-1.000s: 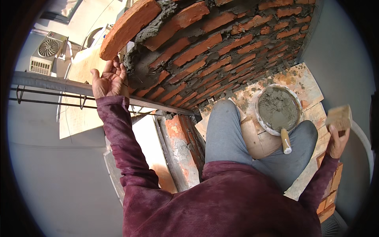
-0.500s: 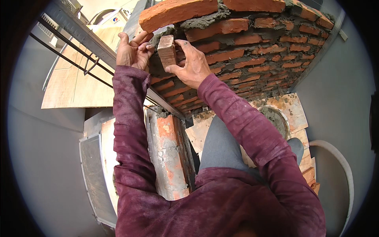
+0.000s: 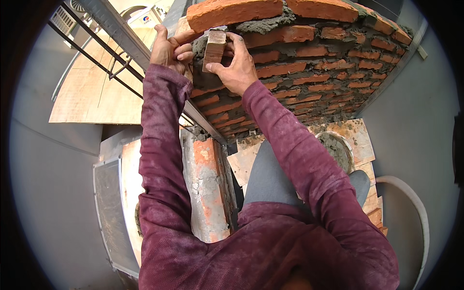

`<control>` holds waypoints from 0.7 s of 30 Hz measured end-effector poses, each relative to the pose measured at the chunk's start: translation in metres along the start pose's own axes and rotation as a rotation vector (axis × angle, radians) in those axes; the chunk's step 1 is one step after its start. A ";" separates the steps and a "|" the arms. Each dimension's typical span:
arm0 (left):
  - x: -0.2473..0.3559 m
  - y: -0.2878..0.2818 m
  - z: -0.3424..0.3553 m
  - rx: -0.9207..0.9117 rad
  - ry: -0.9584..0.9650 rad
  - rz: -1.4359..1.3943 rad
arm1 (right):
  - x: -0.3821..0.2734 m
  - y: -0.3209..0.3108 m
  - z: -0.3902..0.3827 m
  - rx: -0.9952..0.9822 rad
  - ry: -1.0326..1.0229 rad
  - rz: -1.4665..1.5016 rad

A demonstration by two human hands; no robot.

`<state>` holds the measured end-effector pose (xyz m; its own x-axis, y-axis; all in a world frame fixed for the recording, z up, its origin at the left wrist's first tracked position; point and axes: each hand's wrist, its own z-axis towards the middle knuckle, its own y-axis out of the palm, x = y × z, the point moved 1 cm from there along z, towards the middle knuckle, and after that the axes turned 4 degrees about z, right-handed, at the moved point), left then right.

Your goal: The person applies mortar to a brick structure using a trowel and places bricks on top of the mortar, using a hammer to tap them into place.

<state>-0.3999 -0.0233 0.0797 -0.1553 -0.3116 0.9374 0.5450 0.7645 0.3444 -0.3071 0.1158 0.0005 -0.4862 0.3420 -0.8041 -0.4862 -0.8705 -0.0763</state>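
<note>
In what looks like a fitting step, the right hand (image 3: 238,67) has its grip closed around a small block (image 3: 214,52) below the brick wall's (image 3: 286,66) top-left brick (image 3: 237,14), the left hand (image 3: 169,55) loosely curled and empty just left, so the next move likely calls for careful alignment.

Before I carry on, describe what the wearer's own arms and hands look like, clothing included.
Long maroon sleeves cover both arms down to the wrists; the fabric is wrinkled, finely textured and marked with pale, dusty-looking patches. The left hand and right hand are ungloved, with no watch or ring visible.
</note>
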 end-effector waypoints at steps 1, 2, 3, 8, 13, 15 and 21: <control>0.001 0.001 0.000 0.001 0.003 0.011 | 0.001 0.001 0.002 0.011 -0.002 0.011; 0.002 0.004 0.001 0.001 0.008 0.028 | 0.003 0.001 0.003 0.022 -0.004 0.023; 0.003 0.006 0.001 0.001 0.015 0.045 | 0.004 0.002 0.002 0.032 -0.018 0.075; 0.001 0.006 0.002 0.038 0.026 0.047 | 0.002 0.011 -0.001 0.081 -0.008 0.206; 0.002 0.009 -0.002 0.078 0.031 0.091 | -0.015 0.013 -0.002 0.079 0.099 0.089; 0.002 0.010 -0.003 0.073 0.036 0.086 | -0.019 0.014 0.001 0.081 0.123 0.061; 0.001 0.012 -0.003 0.103 0.050 0.041 | -0.025 0.021 0.001 0.091 0.171 0.081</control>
<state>-0.3911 -0.0165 0.0848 -0.0915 -0.3044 0.9481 0.4619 0.8305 0.3112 -0.3056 0.0893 0.0198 -0.3994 0.2003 -0.8946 -0.5182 -0.8543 0.0401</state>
